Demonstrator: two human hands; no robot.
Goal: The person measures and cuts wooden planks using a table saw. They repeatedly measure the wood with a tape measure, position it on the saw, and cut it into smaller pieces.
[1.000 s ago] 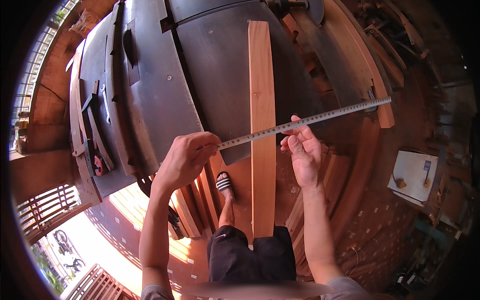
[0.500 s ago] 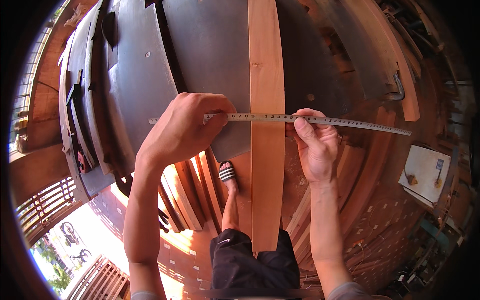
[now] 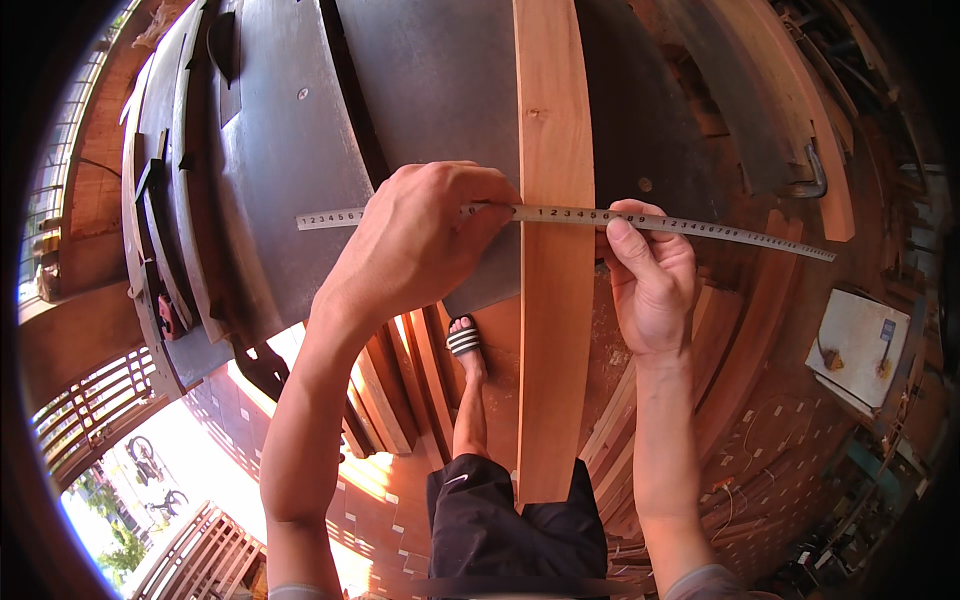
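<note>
A long, pale-brown wooden board (image 3: 555, 360) runs from the far side toward my lap. Across its top face lies a thin metal ruler (image 3: 755, 238), sticking out past both edges. My left hand (image 3: 425, 225) pinches the ruler between thumb and fingers, its fingertips right beside the board's left edge. Past the right edge, my right hand (image 3: 653, 285) grips the ruler with the thumb on top and the fingers curled beneath. Part of the ruler's scale is hidden behind my left hand.
A dark metal machine table (image 3: 430, 90) lies under the board's far part. Wooden planks (image 3: 745, 320) lie low on the right, near a white box (image 3: 860, 345). A bent metal handle (image 3: 817, 172) stands at the far right. My sandalled foot (image 3: 463, 337) is below, left of the board.
My left hand has slid right along the ruler to the board's left edge, exposing more of the ruler's left end. The ruler sits slightly further left across the board.
</note>
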